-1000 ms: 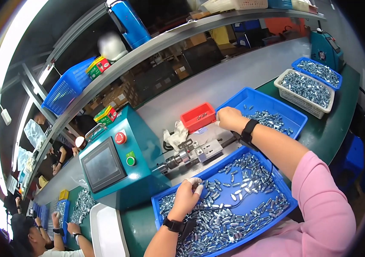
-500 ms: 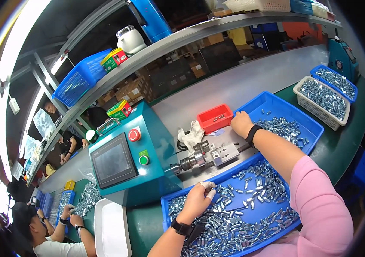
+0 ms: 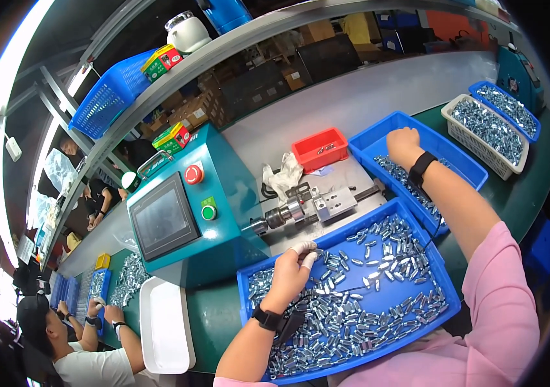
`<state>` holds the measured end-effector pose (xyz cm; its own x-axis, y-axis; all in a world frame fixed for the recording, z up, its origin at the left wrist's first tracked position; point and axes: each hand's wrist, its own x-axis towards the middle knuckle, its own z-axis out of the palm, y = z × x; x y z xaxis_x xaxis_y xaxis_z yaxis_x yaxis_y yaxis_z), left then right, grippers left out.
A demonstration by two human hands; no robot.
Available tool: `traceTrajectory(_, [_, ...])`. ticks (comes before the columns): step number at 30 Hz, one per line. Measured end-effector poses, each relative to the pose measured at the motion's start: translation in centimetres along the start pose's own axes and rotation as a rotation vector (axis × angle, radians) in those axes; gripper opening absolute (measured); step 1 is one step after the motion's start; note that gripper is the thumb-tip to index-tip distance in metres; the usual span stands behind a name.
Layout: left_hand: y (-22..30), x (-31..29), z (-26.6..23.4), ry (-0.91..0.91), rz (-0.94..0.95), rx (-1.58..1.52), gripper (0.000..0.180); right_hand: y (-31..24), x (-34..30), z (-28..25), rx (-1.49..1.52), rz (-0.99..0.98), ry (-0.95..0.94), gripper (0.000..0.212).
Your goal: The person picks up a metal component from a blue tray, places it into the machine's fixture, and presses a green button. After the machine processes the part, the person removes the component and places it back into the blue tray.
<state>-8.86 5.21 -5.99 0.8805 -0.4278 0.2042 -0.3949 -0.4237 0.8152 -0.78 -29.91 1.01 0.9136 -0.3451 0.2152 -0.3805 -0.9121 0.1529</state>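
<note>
My left hand (image 3: 291, 274), with white covers on some fingertips, is closed in a pinch over the left part of the front blue tray (image 3: 448, 277). Whatever it grips cannot be made out. Many small silvery metal parts (image 3: 352, 329) lie in that tray. Above the back blue tray (image 3: 465, 171) hovers my right hand (image 3: 405, 147), its fingers curled and closed; what they hold, if anything, is hidden. More metal parts (image 3: 394, 171) lie below it. Between the trays and the teal machine (image 3: 223, 187) sits a metal chuck and clamp fixture (image 3: 310, 205), apart from both hands.
A red bin (image 3: 320, 149) and a white glove (image 3: 283, 175) lie behind the fixture. A white tray (image 3: 164, 322) stands at left, near a co-worker (image 3: 88, 351). Filled baskets (image 3: 488, 129) stand at the far right. A shelf (image 3: 288, 35) runs overhead.
My right hand has moved right, from beside the red bin to above the back tray. My left hand stays over the front tray, still pinched. The whole view has shifted slightly.
</note>
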Motion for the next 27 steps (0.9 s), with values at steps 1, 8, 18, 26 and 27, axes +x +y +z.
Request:
traceTrajectory(1, [0.1,-0.1,0.1,0.0,-0.019,-0.012,0.016,-0.5,-0.8,-0.6,0.058,-0.055,0.049,0.017])
traceTrajectory(8, [1.8,0.3,0.2,0.117,0.32,0.34,0.017,-10.7,-6.2,-0.1,1.556,-0.205,0.178,0.03])
traceTrajectory(18, [4.6,8.2,0.1,0.323,0.445,0.693,0.015,-11.1,-7.5,2.3,1.78,-0.037,0.125,0.029])
traceTrajectory(26, [4.3,10.1,0.0,0.195,0.29,0.804,0.011,-10.5,-7.8,1.7,1.722,-0.035,-0.007,0.026])
traceTrajectory(27, [4.2,10.4,-0.1,0.156,0.26,0.795,0.01,-10.6,-7.8,2.1,1.702,-0.061,-0.013,0.026])
